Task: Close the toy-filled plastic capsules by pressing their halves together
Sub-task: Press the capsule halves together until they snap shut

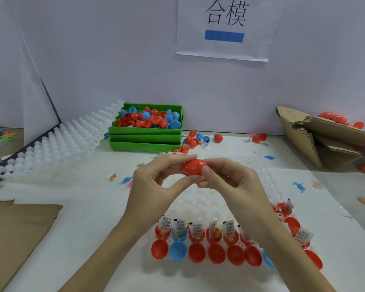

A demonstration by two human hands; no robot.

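Above the white tray point(200, 199) on the tabletop point(89, 207), I have my left hand point(156, 182) and right hand point(230, 180) both pinching one red capsule point(193, 167). I'd line up the seam squarely, then squeeze evenly until the halves seat.

One head-worn wide view looks forward and down, close over the white table point(93, 207), facing the back wall point(114, 60).
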